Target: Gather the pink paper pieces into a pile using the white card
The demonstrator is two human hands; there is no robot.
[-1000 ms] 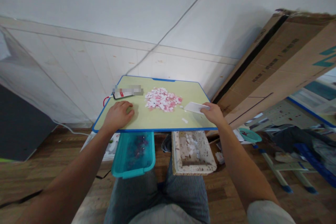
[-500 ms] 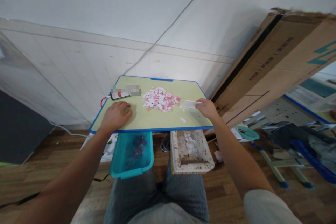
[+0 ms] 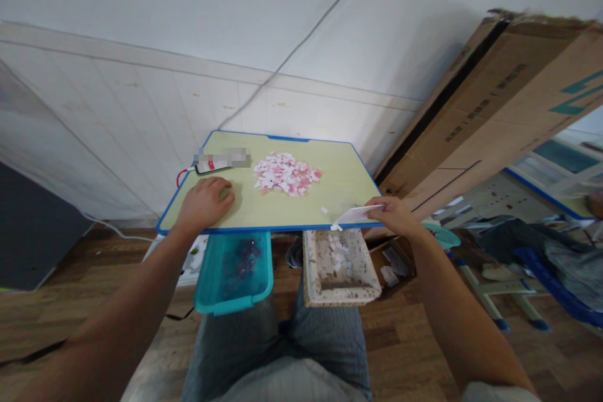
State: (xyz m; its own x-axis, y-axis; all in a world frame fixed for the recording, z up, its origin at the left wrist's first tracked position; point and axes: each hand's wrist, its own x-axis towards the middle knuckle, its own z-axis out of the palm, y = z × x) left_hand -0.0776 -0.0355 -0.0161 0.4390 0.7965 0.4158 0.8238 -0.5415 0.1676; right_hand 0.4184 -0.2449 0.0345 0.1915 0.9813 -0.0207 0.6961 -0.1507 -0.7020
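Note:
A pile of small pink and white pieces lies mid-table on the yellow-green tabletop with a blue rim. My right hand grips a thin white card at the table's front right edge. Under the card's left tip are a few white bits, right at the rim above a speckled foam box with similar pale pieces inside. My left hand rests on the tabletop at the left, fingers loosely bent and thumb apart, holding nothing visible. Just behind it lies a phone, partly blurred out.
A teal basin with dark reddish contents sits beside the foam box, above my legs. Tall cardboard leans along the right side. A small box with pale scraps stands on the floor. A grey cable runs down the wall.
My right hand has drawn the white card from beside the pile toward the front rim, bringing loose white bits to the edge. The left hand stays in place on the tabletop.

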